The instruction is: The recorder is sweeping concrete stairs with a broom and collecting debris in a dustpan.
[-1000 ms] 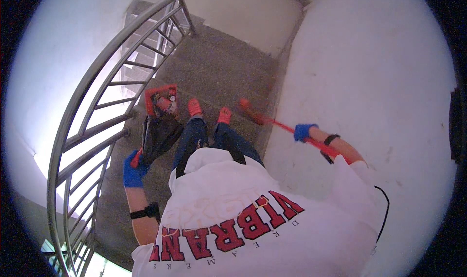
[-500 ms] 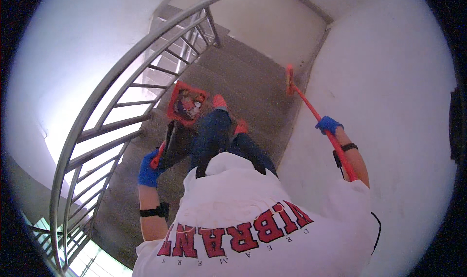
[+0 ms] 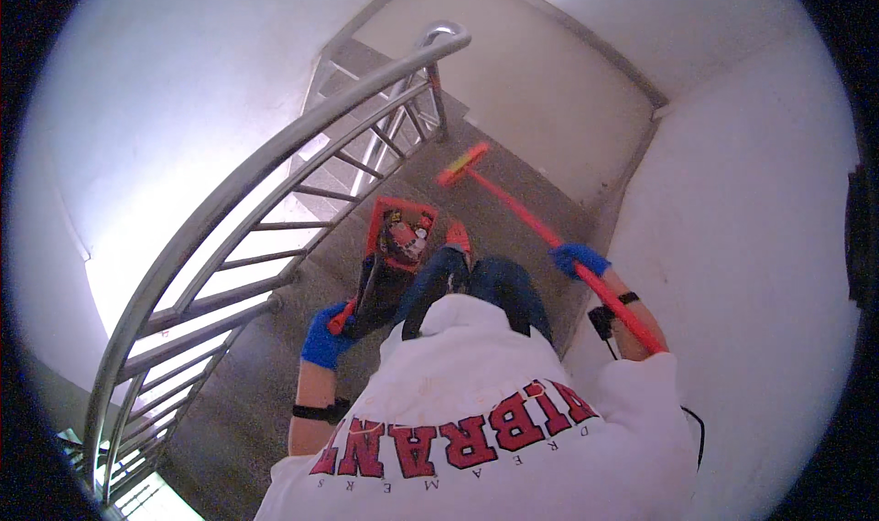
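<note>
My left hand, in a blue glove, is closed round the red handle end of a long-handled dustpan. The dustpan has a red rim and dark sides, and it holds mixed litter in front of my left foot. My right hand, also gloved in blue, grips the red pole of a broom. That pole runs back along my right forearm. The narrow red broom head, with a yellowish strip, is out over the steps, ahead and right of the dustpan. Whether its bristles touch the floor I cannot tell.
A curved metal railing runs along my left, close to the left hand and dustpan. Grey steps lie underfoot, and another flight shows beyond the railing. A pale wall stands on my right.
The broom head has swung left, from near the right wall toward the railing, and has turned. My right hand moved slightly left. Left hand and dustpan appear shifted right and lower as the view shifted.
</note>
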The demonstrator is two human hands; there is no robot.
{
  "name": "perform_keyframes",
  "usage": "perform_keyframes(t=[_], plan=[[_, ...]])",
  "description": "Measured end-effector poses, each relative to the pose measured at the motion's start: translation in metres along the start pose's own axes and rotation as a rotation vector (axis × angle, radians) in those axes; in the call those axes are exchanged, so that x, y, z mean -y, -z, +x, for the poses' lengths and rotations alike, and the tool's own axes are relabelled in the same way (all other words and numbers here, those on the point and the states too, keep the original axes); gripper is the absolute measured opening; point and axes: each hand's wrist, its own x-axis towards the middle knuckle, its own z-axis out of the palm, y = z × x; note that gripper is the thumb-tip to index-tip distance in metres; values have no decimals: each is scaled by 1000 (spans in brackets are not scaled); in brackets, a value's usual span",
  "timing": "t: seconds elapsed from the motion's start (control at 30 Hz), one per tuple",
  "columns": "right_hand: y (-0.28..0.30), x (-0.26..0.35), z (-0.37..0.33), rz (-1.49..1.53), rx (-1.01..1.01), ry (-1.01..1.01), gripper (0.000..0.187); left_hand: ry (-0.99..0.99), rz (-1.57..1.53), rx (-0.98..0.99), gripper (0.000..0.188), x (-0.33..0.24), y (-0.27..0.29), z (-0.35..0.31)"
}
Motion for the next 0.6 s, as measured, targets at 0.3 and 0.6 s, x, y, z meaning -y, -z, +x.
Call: perform_keyframes(t=[0.3, 0.6], plan=[[-14, 94, 169, 140, 128, -75, 19, 310, -153, -256, 12, -32, -41, 10], [43, 47, 60, -246, 164, -135, 23, 242, -84, -198, 12, -28, -66, 39]])
